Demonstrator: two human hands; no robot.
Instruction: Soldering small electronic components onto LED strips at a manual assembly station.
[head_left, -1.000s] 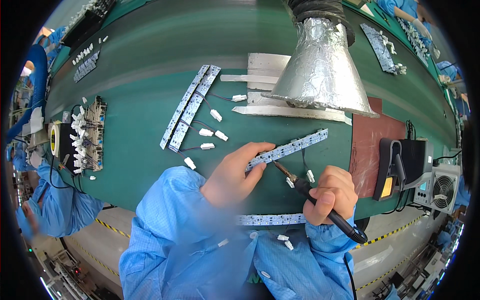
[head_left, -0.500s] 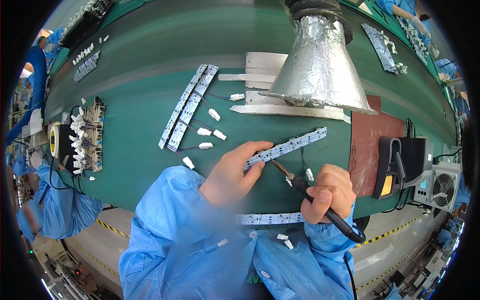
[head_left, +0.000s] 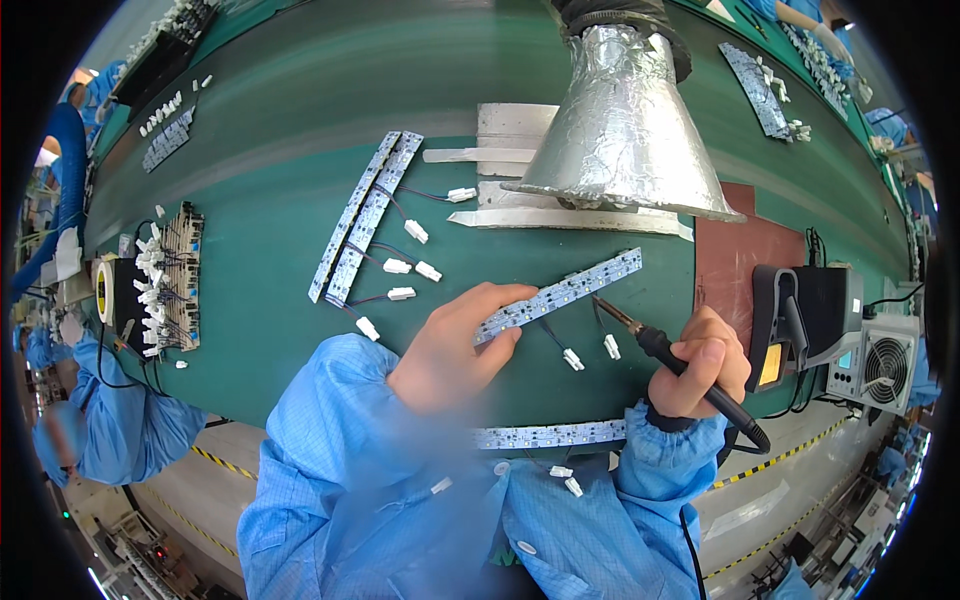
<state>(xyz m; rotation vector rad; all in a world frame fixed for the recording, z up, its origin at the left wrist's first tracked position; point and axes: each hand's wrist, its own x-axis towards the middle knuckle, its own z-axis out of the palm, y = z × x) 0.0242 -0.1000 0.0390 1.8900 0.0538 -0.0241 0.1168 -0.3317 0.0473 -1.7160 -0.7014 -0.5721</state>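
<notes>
My left hand (head_left: 455, 345) grips the near-left end of a narrow LED circuit board strip (head_left: 575, 289) between thumb and fingers, the strip slanting up to the right. Two short wired leads hang from its lower edge, each ending in a white connector (head_left: 572, 360). My right hand (head_left: 702, 365) is closed around the black handle of a soldering iron (head_left: 655, 345). The iron's tip points up-left and lies at the strip's lower edge, by the right lead; whether it touches cannot be made out.
Two LED strips (head_left: 365, 215) with wired connectors lie on the left. Another strip (head_left: 555, 436) is at the front edge. A foil-covered fume cone (head_left: 630, 130) overhangs the back. On the right are a red-brown mat (head_left: 725, 260), an iron stand (head_left: 775, 325) and a fan unit (head_left: 885, 372).
The soldering iron and my right hand have moved right along the strip, from near my left fingers toward the right lead. A second lead and connector now show below the strip.
</notes>
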